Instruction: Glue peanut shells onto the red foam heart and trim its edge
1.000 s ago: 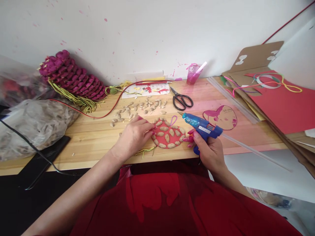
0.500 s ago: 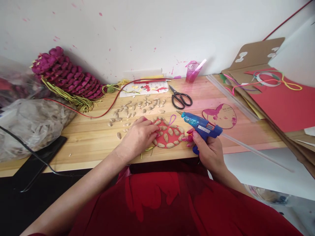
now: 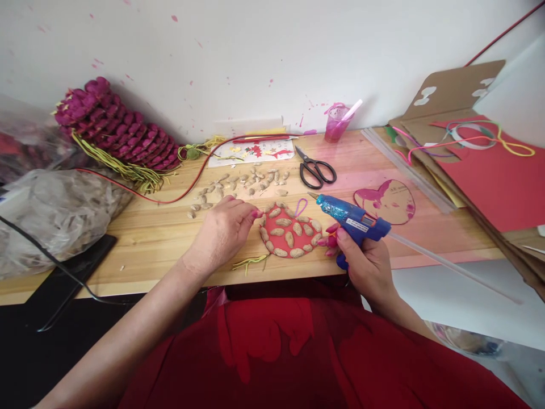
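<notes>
Now the blue glue gun [image 3: 353, 221] is gripped in the right hand [image 3: 366, 264]; loosely curled left fingers [image 3: 251, 216] steady the shell-studded red disc [image 3: 290, 234] at the tabletop [image 3: 149, 238] edge, best kept flat.

The wooden desk [image 3: 162, 238] bears scissors [image 3: 315, 170] and loose shells [image 3: 242, 183] mid-desk, a red disc [image 3: 290, 234] near its front edge.

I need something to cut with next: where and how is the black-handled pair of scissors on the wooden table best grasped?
Take the black-handled pair of scissors by the two finger loops, which lie at the near end, nearest the blue hot glue gun. They lie flat, blades apart and pointing away toward the wall, so I would come from above on the near side, fingers closing over the loops. The right hand holds the gun.
</notes>
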A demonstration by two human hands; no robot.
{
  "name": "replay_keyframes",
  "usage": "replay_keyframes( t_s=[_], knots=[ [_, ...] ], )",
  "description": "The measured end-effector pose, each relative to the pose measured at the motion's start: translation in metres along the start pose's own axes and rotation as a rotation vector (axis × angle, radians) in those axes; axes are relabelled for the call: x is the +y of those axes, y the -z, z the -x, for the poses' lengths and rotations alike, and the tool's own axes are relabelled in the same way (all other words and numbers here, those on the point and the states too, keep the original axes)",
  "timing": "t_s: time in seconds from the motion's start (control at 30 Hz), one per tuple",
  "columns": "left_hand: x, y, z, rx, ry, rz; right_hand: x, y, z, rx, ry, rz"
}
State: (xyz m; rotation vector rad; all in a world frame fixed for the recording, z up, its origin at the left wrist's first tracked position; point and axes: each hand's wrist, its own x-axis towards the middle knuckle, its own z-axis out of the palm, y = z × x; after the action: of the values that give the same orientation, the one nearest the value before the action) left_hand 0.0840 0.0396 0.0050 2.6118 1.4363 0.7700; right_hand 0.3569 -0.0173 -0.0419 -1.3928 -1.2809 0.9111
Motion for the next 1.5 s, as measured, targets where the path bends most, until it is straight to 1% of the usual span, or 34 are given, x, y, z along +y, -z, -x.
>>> replay_keyframes(
  t_s=[0.1, 0.3, 0.57, 0.67, 0.87, 0.97, 1.07, 1.13, 1.23, 1.3, 1.37, 1.5],
  knots=[
    [0.0, 0.0, 0.002, 0.008, -0.006, 0.015, 0.0, 0.0, 0.0, 0.001, -0.011, 0.004],
    [0.0, 0.002, 0.005, 0.01, 0.043, -0.007, -0.007, -0.002, -0.001, 0.012, -0.013, -0.017],
    [0.0, 0.002, 0.004, 0.037, 0.029, 0.071, -0.008, -0.002, -0.001, 0.004, -0.014, -0.04],
    [0.001, 0.0, 0.005, 0.032, 0.03, 0.063, -0.006, -0.002, -0.001, -0.003, -0.003, -0.021],
    [0.006, -0.01, 0.003, 0.016, -0.106, 0.065, -0.002, 0.001, 0.0, -0.015, 0.003, 0.035],
    [0.01, -0.016, 0.002, -0.028, -0.129, 0.061, -0.002, 0.001, 0.0, -0.017, -0.013, 0.019],
    [0.012, -0.016, 0.001, -0.046, -0.142, 0.043, -0.003, 0.001, 0.0, -0.022, -0.019, 0.022],
    [0.012, -0.012, 0.0, -0.032, -0.118, 0.044, -0.003, 0.001, 0.0, -0.02, -0.017, 0.03],
    [0.01, -0.005, -0.001, -0.004, -0.028, 0.044, -0.004, 0.001, 0.0, -0.011, -0.01, 0.024],
    [0.007, -0.002, -0.001, -0.001, 0.0, 0.035, -0.004, 0.0, 0.0, -0.01, -0.006, 0.016],
    [0.006, -0.003, 0.001, -0.006, -0.018, 0.036, -0.004, 0.0, 0.0, -0.013, -0.006, 0.01],
    [0.008, -0.013, 0.004, -0.017, -0.095, 0.074, -0.003, 0.0, 0.0, -0.024, -0.02, -0.009]
  ],
)
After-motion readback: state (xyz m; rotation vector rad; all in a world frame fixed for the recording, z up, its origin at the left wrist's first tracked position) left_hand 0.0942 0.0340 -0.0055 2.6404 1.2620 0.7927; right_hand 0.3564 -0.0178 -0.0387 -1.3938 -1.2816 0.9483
